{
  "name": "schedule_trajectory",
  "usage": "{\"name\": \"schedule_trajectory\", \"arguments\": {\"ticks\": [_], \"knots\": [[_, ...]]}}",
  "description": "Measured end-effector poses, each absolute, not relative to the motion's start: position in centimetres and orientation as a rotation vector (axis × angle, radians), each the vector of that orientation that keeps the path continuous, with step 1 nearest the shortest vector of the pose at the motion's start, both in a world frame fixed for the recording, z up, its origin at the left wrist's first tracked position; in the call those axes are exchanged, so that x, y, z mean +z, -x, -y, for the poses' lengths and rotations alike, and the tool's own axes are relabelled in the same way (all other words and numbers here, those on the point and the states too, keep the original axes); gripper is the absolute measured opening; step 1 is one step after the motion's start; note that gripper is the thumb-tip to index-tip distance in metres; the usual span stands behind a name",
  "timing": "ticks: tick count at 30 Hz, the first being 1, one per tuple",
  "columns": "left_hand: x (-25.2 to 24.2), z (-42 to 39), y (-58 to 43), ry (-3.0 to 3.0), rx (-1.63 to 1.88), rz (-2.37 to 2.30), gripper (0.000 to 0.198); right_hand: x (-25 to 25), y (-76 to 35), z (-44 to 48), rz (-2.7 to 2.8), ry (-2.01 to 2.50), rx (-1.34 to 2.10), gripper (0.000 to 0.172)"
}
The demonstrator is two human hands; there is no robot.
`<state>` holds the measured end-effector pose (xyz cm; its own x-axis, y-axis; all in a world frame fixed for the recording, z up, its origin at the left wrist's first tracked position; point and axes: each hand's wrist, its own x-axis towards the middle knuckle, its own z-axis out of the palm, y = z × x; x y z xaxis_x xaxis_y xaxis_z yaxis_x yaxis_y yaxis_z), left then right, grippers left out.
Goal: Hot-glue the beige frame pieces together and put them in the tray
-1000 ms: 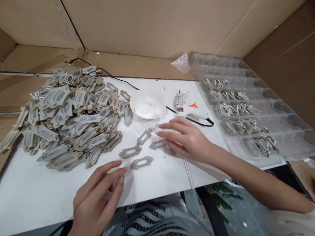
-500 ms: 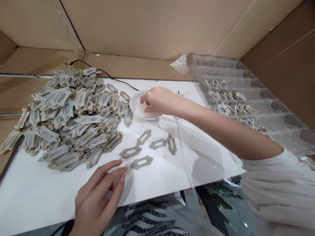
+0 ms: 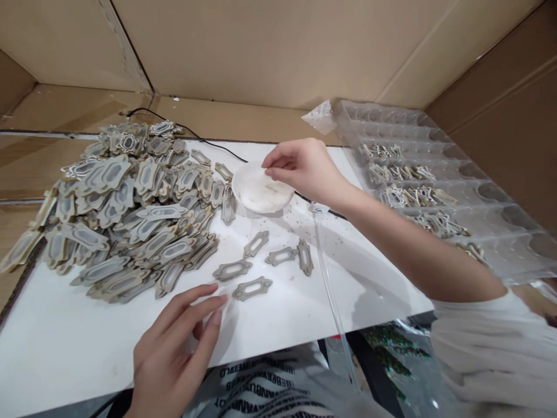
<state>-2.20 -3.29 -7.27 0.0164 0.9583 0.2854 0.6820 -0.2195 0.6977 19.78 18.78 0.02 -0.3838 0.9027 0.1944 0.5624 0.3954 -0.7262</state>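
Observation:
My right hand (image 3: 304,168) is above the right rim of a shallow white dish (image 3: 256,194), thumb and forefinger pinched together. A tiny pale speck shows at the fingertips; what it is I cannot make out. White material and a small pale sliver lie in the dish. My left hand (image 3: 178,342) hovers at the front of the white board, fingers apart and holding nothing. Just right of its fingertips lies a grey frame-shaped piece (image 3: 252,288). Several more flat pieces, such as this grey frame (image 3: 232,269), lie spread out between the hands.
A large heap of similar frames (image 3: 156,217) covers the board's left side. At right stands a clear compartment tray (image 3: 500,247) with pieces in several rows. A clear tube (image 3: 327,273) crosses the board, a black cable (image 3: 204,139) runs behind, and a small clear bag (image 3: 321,116) sits at the back.
My right hand has lifted from inside the dish and moved up and right, fingers now pinched, uncovering the dish's contents. My left hand has hardly moved.

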Motion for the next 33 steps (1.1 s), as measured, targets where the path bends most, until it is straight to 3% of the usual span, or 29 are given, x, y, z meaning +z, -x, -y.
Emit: {"name": "schedule_trajectory", "arguments": {"ticks": [4,8,20,27,33], "knots": [[-5.5,1.9,1.1,-1.772,1.169,-1.709,0.012,0.6,-19.5,-15.5,1.631,1.112,1.434,0.008],[-3.3,0.0,-0.6,-1.564,1.207,-1.728,0.018,1.0,-18.9,-11.6,1.506,0.971,1.717,0.009],[-2.8,-0.8,-1.8,-1.407,1.289,-1.685,0.008,0.6,-19.4,-8.0,1.742,0.964,1.436,0.004],[-3.9,-0.5,-1.1,-1.184,1.227,-1.699,0.025,0.1,-19.8,-8.0,1.65,1.035,1.503,0.003],[-4.1,-0.1,-0.2,-1.561,1.101,-1.693,0.023,-1.2,-20.4,-9.0,1.778,1.069,1.366,0.009]]}}
